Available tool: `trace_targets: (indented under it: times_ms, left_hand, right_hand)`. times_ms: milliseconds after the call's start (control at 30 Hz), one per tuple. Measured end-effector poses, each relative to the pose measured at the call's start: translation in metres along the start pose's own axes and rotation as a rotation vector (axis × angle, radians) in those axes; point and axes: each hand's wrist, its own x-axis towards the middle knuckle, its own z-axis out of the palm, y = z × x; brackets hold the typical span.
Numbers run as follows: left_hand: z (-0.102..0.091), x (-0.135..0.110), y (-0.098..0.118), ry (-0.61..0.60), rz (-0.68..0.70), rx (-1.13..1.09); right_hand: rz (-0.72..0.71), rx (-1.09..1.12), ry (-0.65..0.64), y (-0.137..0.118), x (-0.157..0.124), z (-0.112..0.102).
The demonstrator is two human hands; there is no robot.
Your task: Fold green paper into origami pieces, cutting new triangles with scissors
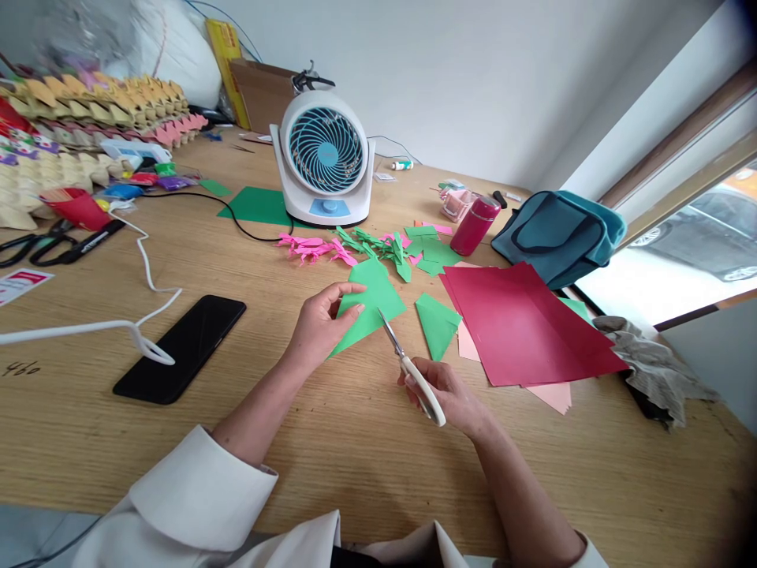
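A sheet of green paper is pinched between the thumb and fingers of my left hand. My right hand grips a pair of scissors with white handles. The scissors' blades point up and left, their tips at the lower right part of the green sheet. Whether the blades are apart is hard to make out. Just right of the scissors, a folded green piece of paper lies on the table. Behind the sheet are cut green paper pieces and crumpled pink paper strips.
Dark red paper sheets lie at the right, near a teal bag and a red bottle. A white fan stands behind. At left are a black phone, a white cable, black-handled scissors and egg trays.
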Motion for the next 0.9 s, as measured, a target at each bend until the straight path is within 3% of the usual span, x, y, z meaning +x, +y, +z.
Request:
trace_targets:
  times_ms: [900]
  left_hand:
    - [0.0015, -0.0013, -0.0012, 0.009, 0.008, 0.018]
  right_hand:
    - [0.016, -0.013, -0.003, -0.0052, -0.0031, 0.0012]
